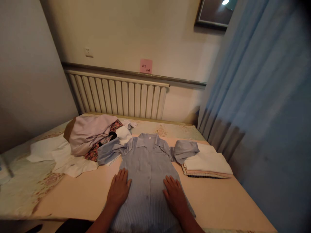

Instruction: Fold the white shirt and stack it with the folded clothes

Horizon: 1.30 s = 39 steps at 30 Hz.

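A blue-grey striped button-up shirt (145, 174) lies front side up, its collar pointing away from me. Flat on its left side rests my left hand (119, 187), fingers stretched out, partly over the shirt's edge. My right hand (174, 194) lies flat on the right side of the shirt, fingers a little spread. Neither hand grips anything. Both sleeves reach outward: the left one touches the heap of clothes (89, 132), and the right one lies across the folded stack (206, 161). The shirt's hem is near the bottom of the view.
Beneath the shirt is a peach-coloured sheet (70, 197) on a flower-patterned tabletop (19, 191). White garments (73, 161) lie by the heap. Behind stands a radiator (121, 94), with a pink note (146, 66) above it. A blue curtain (262, 116) hangs along the right side.
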{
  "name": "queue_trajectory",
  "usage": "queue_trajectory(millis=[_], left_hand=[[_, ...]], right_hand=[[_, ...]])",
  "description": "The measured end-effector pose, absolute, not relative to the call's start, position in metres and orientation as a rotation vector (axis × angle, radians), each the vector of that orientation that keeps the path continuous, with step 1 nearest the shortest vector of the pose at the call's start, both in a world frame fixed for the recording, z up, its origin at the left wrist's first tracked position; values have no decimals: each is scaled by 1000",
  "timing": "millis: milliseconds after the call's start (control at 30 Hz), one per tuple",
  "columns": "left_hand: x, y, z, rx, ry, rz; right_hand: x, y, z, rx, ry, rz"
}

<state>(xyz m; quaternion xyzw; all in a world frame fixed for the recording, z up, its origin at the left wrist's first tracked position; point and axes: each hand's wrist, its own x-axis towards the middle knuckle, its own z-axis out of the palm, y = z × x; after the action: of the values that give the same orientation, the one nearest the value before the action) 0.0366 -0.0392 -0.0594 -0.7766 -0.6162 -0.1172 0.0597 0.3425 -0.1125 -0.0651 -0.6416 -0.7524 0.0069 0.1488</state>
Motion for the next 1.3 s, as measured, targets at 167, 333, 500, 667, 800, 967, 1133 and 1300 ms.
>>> queue_trajectory(millis=[167,333,500,667,800,967,1133,1300], left_hand=[[36,-39,-61,-2349,-1874,-377],[34,-36,-66,-2368,-1890,-365],[32,-25,-68,-2387,-1889,-426],[24,4,-72,-2423,-1847,-567],[16,26,-79,-2462,-1825,-689],[15,42,-80,-2510,-1891,-786],[15,52,-89,-2541,-1832,-826],[13,67,-125,-2484,-1678,-880]], right_hand=[[343,-113,-68,-1855,-2166,42],[346,-112,-72,-1840,-2159,40],[348,-109,-77,-1830,-2162,19],[359,-107,-91,-1704,-2124,-34],[371,-76,-70,-1711,-1907,27],[366,34,-2,-1720,-1909,78],[344,162,27,-1779,-1946,-42],[334,258,9,-1792,-2071,-41]])
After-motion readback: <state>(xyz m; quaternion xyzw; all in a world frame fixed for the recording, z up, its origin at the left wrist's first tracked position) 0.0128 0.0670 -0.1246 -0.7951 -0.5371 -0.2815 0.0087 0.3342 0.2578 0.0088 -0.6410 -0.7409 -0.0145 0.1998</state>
